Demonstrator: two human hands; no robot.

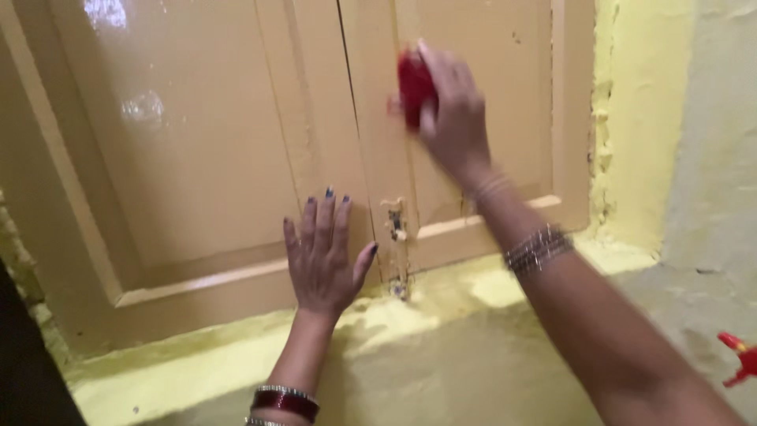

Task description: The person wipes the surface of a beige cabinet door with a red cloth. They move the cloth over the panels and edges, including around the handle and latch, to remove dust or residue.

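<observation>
My right hand [453, 118] presses a small red scrubbing pad [413, 85] against the right leaf of a tan wooden shutter [489, 47]; the hand and pad are blurred by motion. My left hand [323, 256] lies flat with fingers spread on the lower part of the left shutter leaf [181, 134], just left of the centre gap. It holds nothing. Bangles sit on both wrists.
A small metal latch [397, 225] hangs at the bottom of the centre gap. A yellow painted sill [441, 304] runs below the shutters, with a rough yellow wall [662, 118] at right. A red plastic object [741, 359] pokes in at the right edge.
</observation>
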